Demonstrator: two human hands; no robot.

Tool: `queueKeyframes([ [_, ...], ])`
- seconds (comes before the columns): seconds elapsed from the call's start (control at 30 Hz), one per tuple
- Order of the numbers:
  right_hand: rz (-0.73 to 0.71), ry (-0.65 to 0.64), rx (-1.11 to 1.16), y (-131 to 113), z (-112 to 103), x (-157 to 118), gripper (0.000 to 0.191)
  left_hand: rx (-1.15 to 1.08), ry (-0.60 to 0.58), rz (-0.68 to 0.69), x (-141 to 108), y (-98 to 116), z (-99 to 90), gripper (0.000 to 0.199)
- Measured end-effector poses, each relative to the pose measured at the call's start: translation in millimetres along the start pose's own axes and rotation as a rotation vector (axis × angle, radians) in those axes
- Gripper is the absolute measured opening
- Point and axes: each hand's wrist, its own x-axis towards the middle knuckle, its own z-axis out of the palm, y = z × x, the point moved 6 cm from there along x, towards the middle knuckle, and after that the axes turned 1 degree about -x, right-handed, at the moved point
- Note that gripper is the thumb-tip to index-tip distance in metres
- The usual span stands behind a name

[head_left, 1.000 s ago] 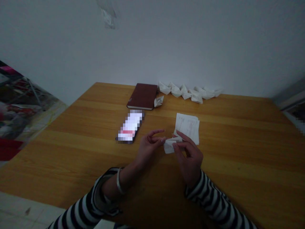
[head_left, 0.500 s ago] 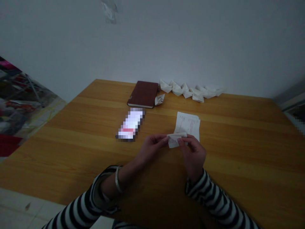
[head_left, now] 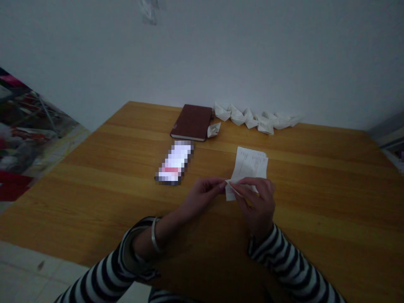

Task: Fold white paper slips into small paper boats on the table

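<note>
A small piece of folded white paper (head_left: 230, 193) is held between both hands above the wooden table. My left hand (head_left: 203, 193) pinches its left corner between thumb and fingers. On the other side, my right hand (head_left: 257, 202) is closed on the paper, its fingers covering much of the upper part. Just behind the hands lie flat printed paper sheets (head_left: 251, 162), partly hidden by my right hand. How the held paper is folded inside the fingers is hard to make out.
Left of the sheets lies a phone (head_left: 175, 162) with a lit, blurred screen. Behind it is a dark red notebook (head_left: 192, 122), with one folded paper piece (head_left: 213, 130) at its side. Several folded paper boats (head_left: 265, 122) line the wall side of the wooden table (head_left: 94, 168).
My right hand's fingers have shifted over the top of the paper, which now stands more edge-on and shows less of its face. The camera view has shifted slightly.
</note>
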Motion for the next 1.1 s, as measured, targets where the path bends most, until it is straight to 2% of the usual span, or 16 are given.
queueKeyframes([
  [0.17,-0.044,-0.063,-0.019,-3.4,2.0,-1.9,0.042,0.04,0.004,-0.015,-0.9,4.4,-0.6,0.025],
  [0.6,0.019,-0.04,0.019,-8.4,3.3,0.8,0.024,0.355,-0.054,0.124,-4.4,10.7,4.6,0.026],
  [0.9,0.024,0.018,0.061,-9.6,-1.6,0.8,0.022,0.301,-0.028,0.123,-6.3,12.5,8.0,0.028],
  [1.1,0.035,0.023,0.061,-10.1,-1.8,1.1,0.021,0.396,-0.041,0.189,-8.1,14.6,7.4,0.029],
])
